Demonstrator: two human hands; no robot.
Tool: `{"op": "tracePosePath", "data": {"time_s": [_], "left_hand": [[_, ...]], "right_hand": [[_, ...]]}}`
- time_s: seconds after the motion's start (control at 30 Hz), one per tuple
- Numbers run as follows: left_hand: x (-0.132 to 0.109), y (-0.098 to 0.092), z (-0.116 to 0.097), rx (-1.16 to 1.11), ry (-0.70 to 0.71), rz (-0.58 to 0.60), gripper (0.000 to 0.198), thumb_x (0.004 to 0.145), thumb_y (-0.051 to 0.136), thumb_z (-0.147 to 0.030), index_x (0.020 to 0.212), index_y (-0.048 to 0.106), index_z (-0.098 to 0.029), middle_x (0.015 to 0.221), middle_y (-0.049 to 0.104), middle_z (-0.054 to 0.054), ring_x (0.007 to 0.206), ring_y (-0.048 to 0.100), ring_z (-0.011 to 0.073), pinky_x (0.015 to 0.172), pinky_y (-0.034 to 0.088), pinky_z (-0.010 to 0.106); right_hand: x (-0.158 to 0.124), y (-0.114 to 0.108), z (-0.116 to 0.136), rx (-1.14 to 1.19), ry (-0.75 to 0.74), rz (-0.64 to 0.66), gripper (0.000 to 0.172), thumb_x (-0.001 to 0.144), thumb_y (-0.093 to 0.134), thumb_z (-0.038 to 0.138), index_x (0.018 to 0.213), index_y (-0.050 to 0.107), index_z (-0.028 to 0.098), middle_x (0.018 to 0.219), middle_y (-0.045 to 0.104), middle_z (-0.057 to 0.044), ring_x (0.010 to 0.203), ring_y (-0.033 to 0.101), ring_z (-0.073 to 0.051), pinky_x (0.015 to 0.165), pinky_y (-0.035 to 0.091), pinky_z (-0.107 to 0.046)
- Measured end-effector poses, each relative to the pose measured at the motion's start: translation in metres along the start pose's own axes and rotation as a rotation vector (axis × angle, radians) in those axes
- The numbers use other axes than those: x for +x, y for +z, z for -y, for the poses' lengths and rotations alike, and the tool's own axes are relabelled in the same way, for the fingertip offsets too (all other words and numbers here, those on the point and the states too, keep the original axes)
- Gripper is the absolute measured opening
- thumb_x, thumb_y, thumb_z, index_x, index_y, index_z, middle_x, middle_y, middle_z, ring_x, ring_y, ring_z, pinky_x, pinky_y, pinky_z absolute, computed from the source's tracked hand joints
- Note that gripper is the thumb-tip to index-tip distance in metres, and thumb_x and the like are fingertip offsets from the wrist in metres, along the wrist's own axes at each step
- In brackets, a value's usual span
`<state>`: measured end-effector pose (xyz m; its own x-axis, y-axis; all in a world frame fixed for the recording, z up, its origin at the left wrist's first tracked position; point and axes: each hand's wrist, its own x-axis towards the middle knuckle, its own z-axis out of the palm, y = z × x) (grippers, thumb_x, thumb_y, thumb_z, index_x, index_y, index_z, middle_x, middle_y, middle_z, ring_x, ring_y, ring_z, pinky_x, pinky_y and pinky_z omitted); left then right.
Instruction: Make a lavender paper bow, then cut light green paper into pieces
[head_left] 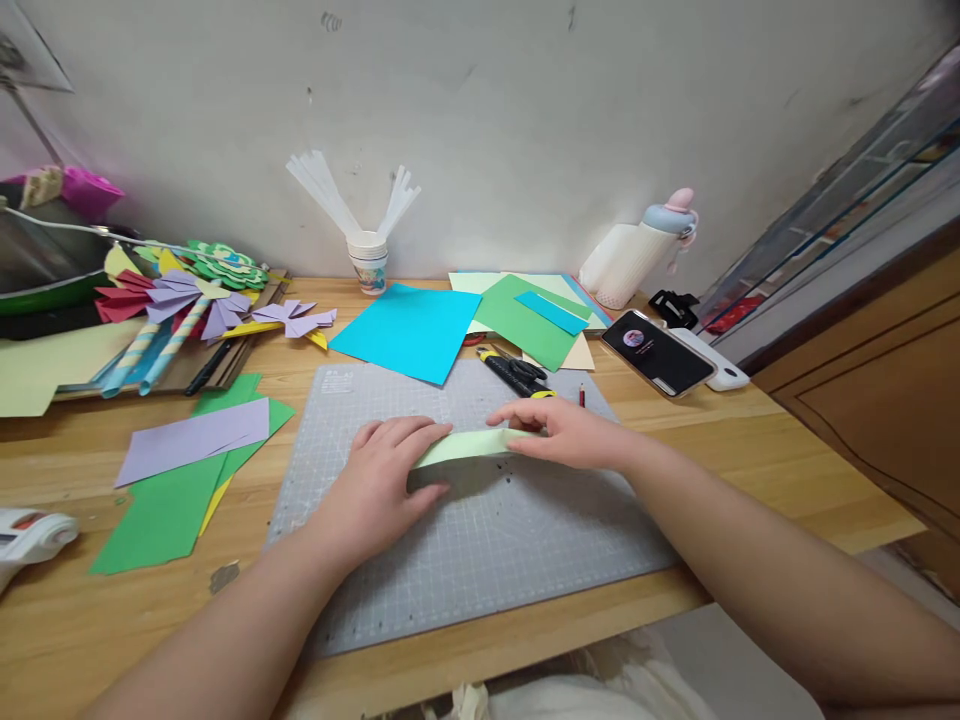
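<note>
A pale green strip of paper (469, 447), folded or curled, is held level just over the grey cutting mat (480, 570). My left hand (394, 475) covers its left end, fingers over the top and thumb stretched out in front. At the right end, my right hand (562, 430) pinches the paper between thumb and fingers. Behind my right hand lie black scissors (525, 368), a black and yellow tool (502, 370) and a dark red pencil (582, 395).
Blue paper (409, 330) and green paper (525, 320) lie at the back. Purple paper (195, 440), paper flowers (202, 300) and a white glue gun (34, 535) are on the left. Paper cups (369, 262) hold white strips. A phone (656, 352) and a bottle (645, 255) stand right.
</note>
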<state>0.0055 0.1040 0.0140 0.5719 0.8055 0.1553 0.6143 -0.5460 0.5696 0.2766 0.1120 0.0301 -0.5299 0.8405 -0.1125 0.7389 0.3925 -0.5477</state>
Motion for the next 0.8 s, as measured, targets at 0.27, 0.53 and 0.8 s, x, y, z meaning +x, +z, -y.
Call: {"op": "tracePosePath", "data": {"time_s": [0.27, 0.53, 0.8], "left_hand": [[-0.001, -0.013, -0.013, -0.274, -0.268, -0.064, 0.031, 0.085, 0.052, -0.046, 0.075, 0.063, -0.019, 0.07, 0.066, 0.0, 0.065, 0.06, 0.0158, 0.057, 0.044, 0.024], [-0.002, -0.009, -0.014, -0.352, -0.295, -0.061, 0.027, 0.083, 0.056, -0.043, 0.073, 0.063, -0.019, 0.065, 0.06, -0.003, 0.062, 0.054, 0.0135, 0.057, 0.039, 0.022], [-0.003, -0.012, -0.013, -0.328, -0.219, -0.07, 0.026, 0.086, 0.053, -0.041, 0.078, 0.065, -0.02, 0.07, 0.062, -0.004, 0.067, 0.053, 0.0134, 0.063, 0.037, 0.023]], "right_hand": [[0.005, -0.015, 0.028, 0.513, 0.132, 0.06, 0.025, 0.09, 0.051, 0.03, 0.105, 0.068, 0.017, 0.096, 0.072, -0.005, 0.086, 0.067, -0.016, 0.08, 0.05, -0.031], [0.021, 0.016, 0.081, 0.18, 0.038, -0.231, 0.015, 0.08, 0.052, 0.016, 0.079, 0.066, 0.02, 0.078, 0.069, 0.0, 0.072, 0.06, -0.014, 0.062, 0.041, -0.026], [0.032, 0.033, 0.084, 0.059, -0.013, -0.333, 0.008, 0.077, 0.05, 0.019, 0.073, 0.057, 0.02, 0.071, 0.061, 0.002, 0.06, 0.045, -0.011, 0.056, 0.028, -0.026]]}}
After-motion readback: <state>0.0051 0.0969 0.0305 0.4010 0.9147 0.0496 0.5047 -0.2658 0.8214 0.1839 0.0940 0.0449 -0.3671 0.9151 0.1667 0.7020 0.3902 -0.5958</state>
